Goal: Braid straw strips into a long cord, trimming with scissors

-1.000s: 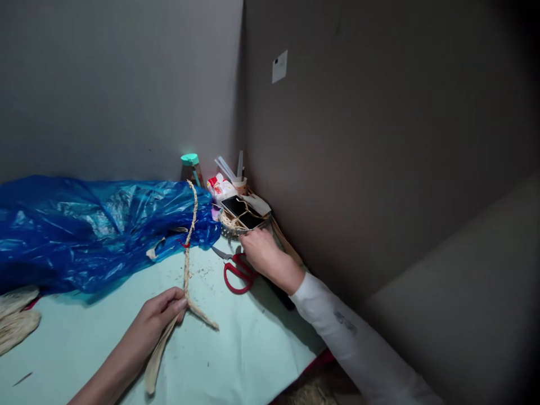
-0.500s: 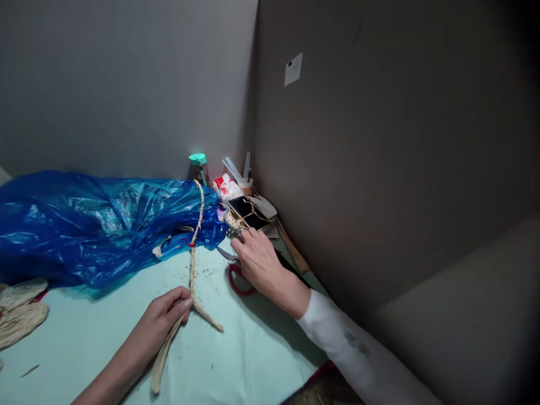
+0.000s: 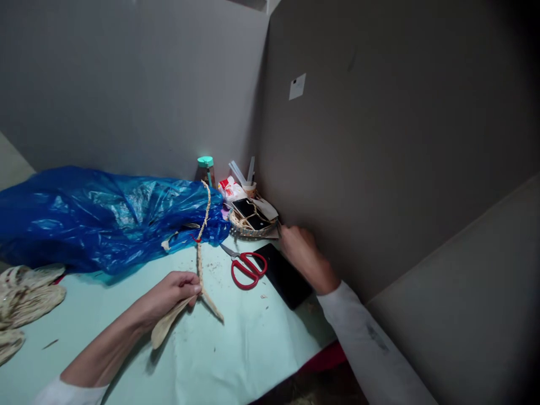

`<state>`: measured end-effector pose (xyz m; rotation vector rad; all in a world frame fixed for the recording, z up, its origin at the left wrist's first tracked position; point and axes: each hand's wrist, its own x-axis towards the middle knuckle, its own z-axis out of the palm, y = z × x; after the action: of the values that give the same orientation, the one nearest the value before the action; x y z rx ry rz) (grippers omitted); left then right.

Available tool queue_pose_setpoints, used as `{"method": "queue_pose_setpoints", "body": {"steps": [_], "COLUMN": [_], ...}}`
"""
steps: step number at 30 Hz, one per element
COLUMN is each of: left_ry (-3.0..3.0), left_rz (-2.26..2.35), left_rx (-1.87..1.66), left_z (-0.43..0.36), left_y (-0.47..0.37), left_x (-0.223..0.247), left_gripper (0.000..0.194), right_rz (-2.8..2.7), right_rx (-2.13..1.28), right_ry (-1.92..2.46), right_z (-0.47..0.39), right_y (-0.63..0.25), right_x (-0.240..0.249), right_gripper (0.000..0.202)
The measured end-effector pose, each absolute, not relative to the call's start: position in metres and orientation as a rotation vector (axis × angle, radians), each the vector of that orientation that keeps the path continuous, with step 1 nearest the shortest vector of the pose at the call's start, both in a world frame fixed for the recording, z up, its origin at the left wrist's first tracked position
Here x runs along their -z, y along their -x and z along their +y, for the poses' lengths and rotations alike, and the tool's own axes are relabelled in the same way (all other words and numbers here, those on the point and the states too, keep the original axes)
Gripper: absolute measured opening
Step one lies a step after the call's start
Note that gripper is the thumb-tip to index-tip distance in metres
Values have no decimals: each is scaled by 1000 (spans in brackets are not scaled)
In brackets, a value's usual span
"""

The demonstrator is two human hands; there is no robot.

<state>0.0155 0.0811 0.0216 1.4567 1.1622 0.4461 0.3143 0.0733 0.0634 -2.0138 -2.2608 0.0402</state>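
My left hand point(image 3: 179, 289) pinches the lower end of a thin braid point(image 3: 199, 261) of dried, straw-coloured plant strips. Two loose strips stick out below the fingers, a wide one point(image 3: 171, 325) and a narrower one point(image 3: 212, 306). Upward, the braid runs over a blue plastic bag point(image 3: 126, 219), with a red tie point(image 3: 197, 240) around it. My right hand point(image 3: 306, 253) is closed beside the right wall, right of a small basket point(image 3: 251, 232); its fingertips are mostly hidden. Red-handled scissors point(image 3: 248, 273) lie partly open against a black flat device point(image 3: 284, 275).
The basket holds a phone point(image 3: 248, 214) and strips. Behind it stand a cup of white sticks point(image 3: 249, 188), a red-and-white packet point(image 3: 230, 188) and a green-lidded jar point(image 3: 205, 163). Bundled dried strips point(image 3: 36, 304) lie at left. Walls point(image 3: 379, 140) border the pale green tabletop point(image 3: 236, 349).
My right hand has moved from above the scissors to the right, beside the wall, uncovering the scissors and black device. My left hand keeps its pinch on the braid. The view has shifted slightly.
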Motion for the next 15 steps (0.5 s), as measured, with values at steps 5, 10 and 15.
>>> {"method": "queue_pose_setpoints", "body": {"steps": [5,10,15], "left_ry": [-1336,-1253,-1269], "left_rz": [1121,1130,1140], "left_rx": [-472,-482,-504], "left_z": [80,75,74], "left_y": [-22,-22,-22], "left_x": [-23,-13,-11], "left_gripper": [31,32,31], "right_rz": [-2188,-2119,-1961], "right_rx": [88,204,258], "right_ry": [2264,2332,2305], "right_z": [106,104,90], "right_y": [-320,-318,-326], "right_x": [-40,-43,-65], "right_gripper": [29,27,17]}}
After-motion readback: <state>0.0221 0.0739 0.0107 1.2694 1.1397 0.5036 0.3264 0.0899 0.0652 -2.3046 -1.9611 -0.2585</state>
